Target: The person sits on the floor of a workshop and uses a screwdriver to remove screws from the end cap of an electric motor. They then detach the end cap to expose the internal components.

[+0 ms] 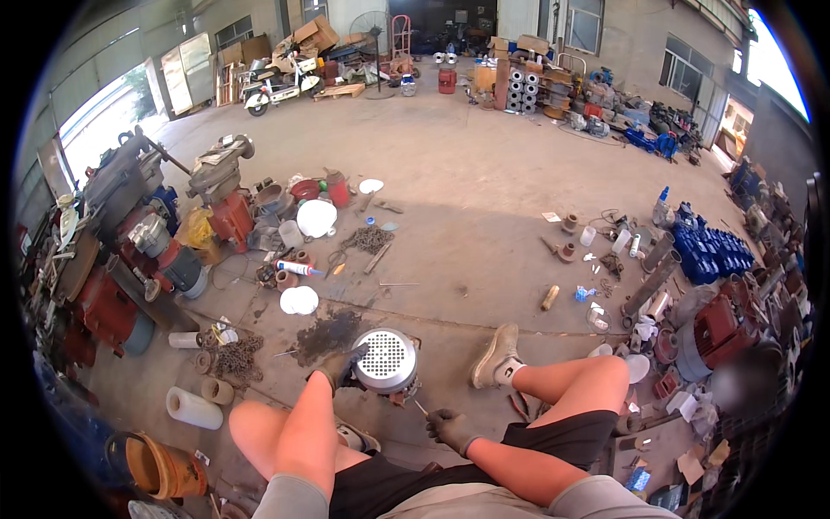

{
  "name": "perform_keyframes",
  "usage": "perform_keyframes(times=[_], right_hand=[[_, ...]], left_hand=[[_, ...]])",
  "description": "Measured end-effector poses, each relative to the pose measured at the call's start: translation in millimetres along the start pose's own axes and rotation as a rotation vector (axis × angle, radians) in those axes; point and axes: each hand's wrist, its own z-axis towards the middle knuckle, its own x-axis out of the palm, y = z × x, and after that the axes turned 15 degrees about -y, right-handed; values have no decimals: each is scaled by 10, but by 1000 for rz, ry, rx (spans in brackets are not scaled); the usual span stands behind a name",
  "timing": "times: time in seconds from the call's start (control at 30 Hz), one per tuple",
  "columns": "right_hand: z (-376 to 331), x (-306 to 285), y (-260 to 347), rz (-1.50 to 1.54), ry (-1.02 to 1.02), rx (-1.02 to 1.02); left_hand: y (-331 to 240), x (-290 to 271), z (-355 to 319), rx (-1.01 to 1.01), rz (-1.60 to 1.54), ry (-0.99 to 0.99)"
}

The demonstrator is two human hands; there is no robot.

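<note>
An electric motor [386, 362] with a round silver, perforated fan cover stands upright on the floor between my legs. My left hand [339, 367], in a dark glove, grips the left side of the motor at the cover's rim; part of its fingers is hidden. Below and right of the motor, my gloved right hand [451, 430] is closed on a screwdriver [420, 406]. Its thin shaft points up and left toward the motor's lower edge, and whether the tip touches cannot be made out. The handle is hidden in my fist.
Red-handled pliers [519, 406] lie by my right leg. To the left are a chain pile [238, 359], a white roll [193, 407] and an orange bucket [164, 467]. A dark stain [333, 336] marks the floor beyond the motor. Blue motor parts [709, 246] stand at right.
</note>
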Motion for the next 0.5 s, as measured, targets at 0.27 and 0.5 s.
perform_keyframes(times=[0.27,0.5], right_hand=[[-199,7,230,-222,0,-138],[-136,-4,188,-88,57,-45]], left_hand=[[4,-41,49,2,-109,-26],[98,-64,136,23,-73,-28]])
